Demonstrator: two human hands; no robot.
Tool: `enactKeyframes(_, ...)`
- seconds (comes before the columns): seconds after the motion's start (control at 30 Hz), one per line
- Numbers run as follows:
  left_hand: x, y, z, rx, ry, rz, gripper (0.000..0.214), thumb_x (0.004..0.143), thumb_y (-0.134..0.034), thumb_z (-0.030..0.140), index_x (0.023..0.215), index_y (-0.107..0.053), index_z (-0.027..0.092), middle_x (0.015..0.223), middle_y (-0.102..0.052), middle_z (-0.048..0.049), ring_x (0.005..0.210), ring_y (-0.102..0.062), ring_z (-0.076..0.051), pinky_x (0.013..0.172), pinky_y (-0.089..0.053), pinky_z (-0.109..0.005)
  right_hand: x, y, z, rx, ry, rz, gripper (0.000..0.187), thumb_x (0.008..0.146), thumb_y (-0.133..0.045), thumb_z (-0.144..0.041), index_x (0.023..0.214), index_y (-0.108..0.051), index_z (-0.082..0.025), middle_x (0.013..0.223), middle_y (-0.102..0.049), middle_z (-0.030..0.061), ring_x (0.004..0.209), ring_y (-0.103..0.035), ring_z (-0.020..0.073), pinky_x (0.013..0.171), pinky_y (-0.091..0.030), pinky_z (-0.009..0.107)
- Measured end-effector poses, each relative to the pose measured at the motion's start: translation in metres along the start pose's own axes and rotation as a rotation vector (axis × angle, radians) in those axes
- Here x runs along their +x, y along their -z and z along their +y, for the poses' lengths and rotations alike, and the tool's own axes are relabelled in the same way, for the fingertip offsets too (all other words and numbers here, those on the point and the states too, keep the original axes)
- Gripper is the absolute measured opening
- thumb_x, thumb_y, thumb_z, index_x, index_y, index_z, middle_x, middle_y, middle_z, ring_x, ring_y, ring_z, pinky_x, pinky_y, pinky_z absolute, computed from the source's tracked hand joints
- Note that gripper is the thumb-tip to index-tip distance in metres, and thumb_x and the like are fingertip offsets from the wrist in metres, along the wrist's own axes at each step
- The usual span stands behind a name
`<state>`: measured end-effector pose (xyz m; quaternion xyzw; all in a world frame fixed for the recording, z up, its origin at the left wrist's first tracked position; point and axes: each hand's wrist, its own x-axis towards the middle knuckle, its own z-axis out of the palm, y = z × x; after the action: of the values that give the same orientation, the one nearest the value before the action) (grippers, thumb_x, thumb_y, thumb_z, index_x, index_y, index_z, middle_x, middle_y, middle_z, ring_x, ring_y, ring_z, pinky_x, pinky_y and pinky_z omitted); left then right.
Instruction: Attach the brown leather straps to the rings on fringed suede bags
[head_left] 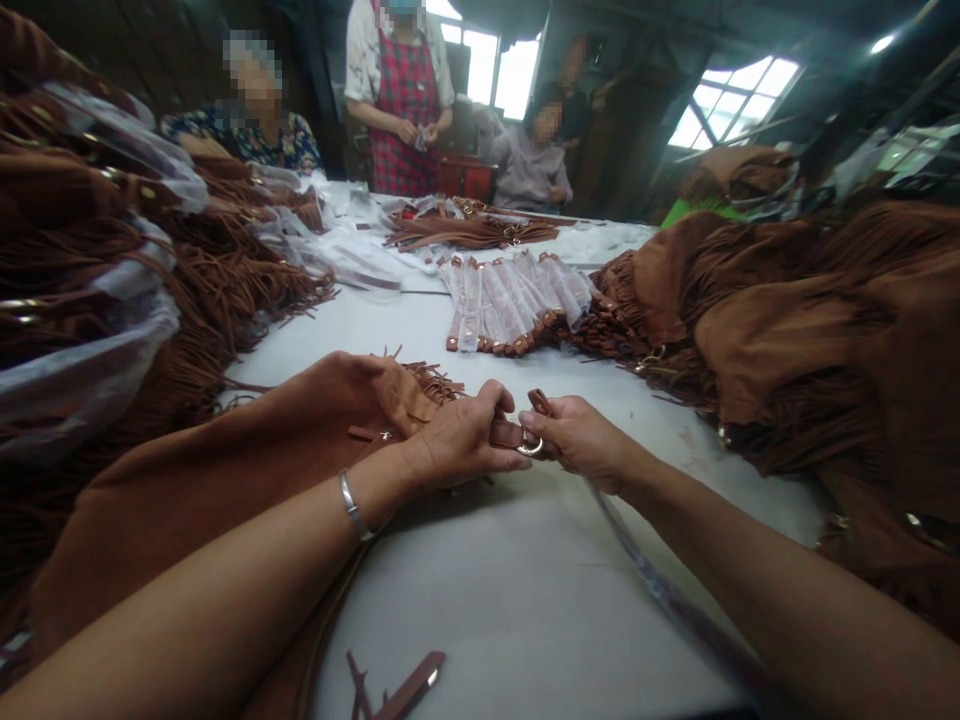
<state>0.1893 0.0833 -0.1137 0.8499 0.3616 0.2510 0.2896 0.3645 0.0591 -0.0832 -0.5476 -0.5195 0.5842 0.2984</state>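
Two heaps of brown fringed bags (825, 330) flank the white counter (525, 580), and one bag (225, 480) lies under my left arm. My left hand (457, 440) and right hand (577, 440) meet just above the counter, fingers closed on a brown strap (506, 433) and its small metal ring (531, 449).

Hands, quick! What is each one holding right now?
Left hand: closed on the brown strap tab of the bag.
Right hand: closed on the metal ring.
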Motion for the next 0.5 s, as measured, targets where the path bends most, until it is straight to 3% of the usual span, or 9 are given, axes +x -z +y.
enactKeyframes(0.13,0.003,-0.001,0.003,0.060,-0.013,0.011,0.042,0.070,-0.062,0.054,0.088,-0.049,0.018,0.074,-0.056,0.0003,0.068,-0.053,-0.015,0.058,-0.037,-0.025,0.003,-0.011,0.013,0.035,0.125,0.207,0.028,0.071,-0.060,-0.040,0.063,-0.050,-0.015,0.050,-0.046,-0.0040,0.041,-0.037,0.0058,0.039,-0.028,0.019)
enactKeyframes(0.27,0.005,-0.005,0.007,0.190,-0.072,0.075,0.037,0.077,-0.055,0.053,0.072,-0.051,0.017,0.068,-0.053,0.0002,0.064,-0.047,-0.013,0.058,-0.033,-0.025,0.005,-0.013,0.018,0.050,0.180,0.282,0.028,0.070,-0.060,-0.039,0.060,-0.050,-0.015,0.048,-0.042,-0.0048,0.040,-0.034,0.0054,0.039,-0.026,0.019)
enactKeyframes(0.4,0.002,-0.007,0.011,0.237,-0.068,0.132,0.039,0.080,-0.050,0.053,0.071,-0.051,0.016,0.069,-0.054,-0.0015,0.065,-0.048,-0.014,0.061,-0.034,-0.026,-0.004,-0.022,0.014,0.165,0.094,0.355,0.026,0.072,-0.057,-0.040,0.066,-0.050,-0.016,0.045,-0.036,-0.0081,0.033,-0.025,0.0028,0.032,-0.017,0.017)
enactKeyframes(0.5,0.001,-0.006,0.010,0.279,-0.114,0.130,0.039,0.081,-0.049,0.054,0.075,-0.053,0.015,0.071,-0.055,-0.0030,0.068,-0.049,-0.016,0.063,-0.034,-0.027,-0.015,-0.031,0.017,0.276,0.054,0.430,0.027,0.073,-0.057,-0.041,0.068,-0.049,-0.016,0.047,-0.038,-0.0082,0.032,-0.028,0.0024,0.031,-0.018,0.015)
